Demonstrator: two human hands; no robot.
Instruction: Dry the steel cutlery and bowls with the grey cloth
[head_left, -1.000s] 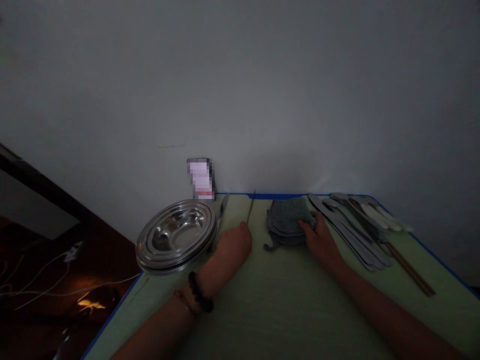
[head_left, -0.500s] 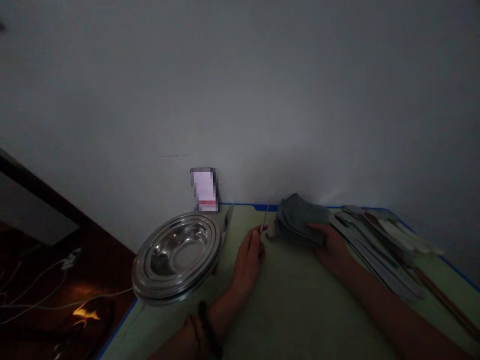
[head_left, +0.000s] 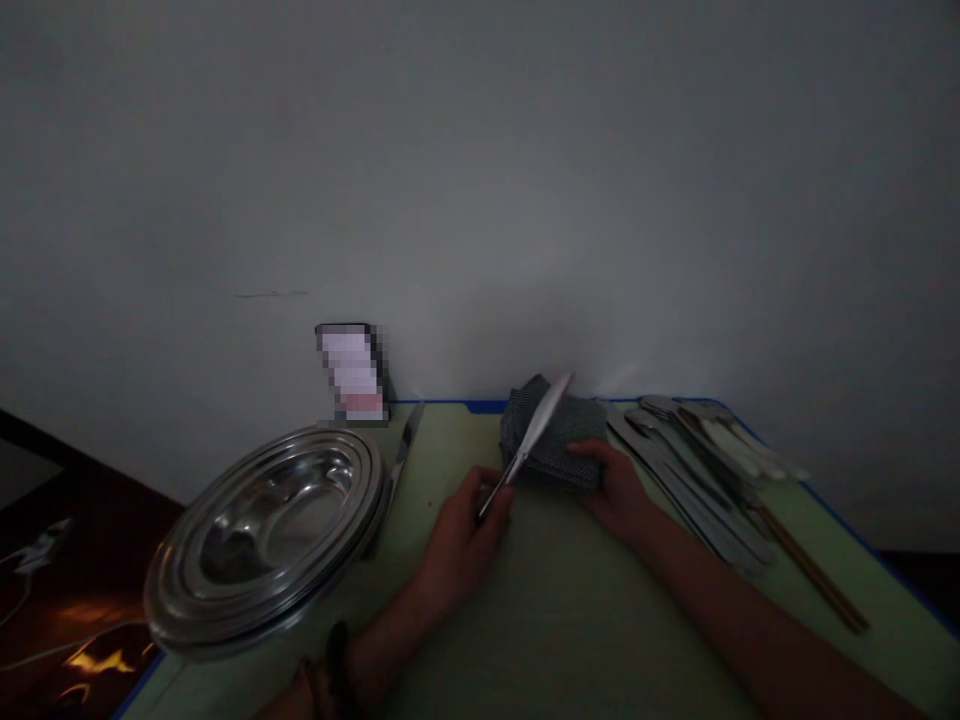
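Table knife: one, metal, clamped by the handle in left grip, over worktop, with blade slanting up in front of grey cloth; with contact unclear. Probably stiff, light, slick; best held by the handle. Grey cloth: folded or stacked, clamped at right side in right grip; likely soft, limp, harmless to pinch anywhere.

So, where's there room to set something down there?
Bare table shows between the loose knife beside the plates and the left hand, and nearer than the cloth, between left hand and right hand. The plates' side is crowded; so is the right, with cutlery and chopsticks.
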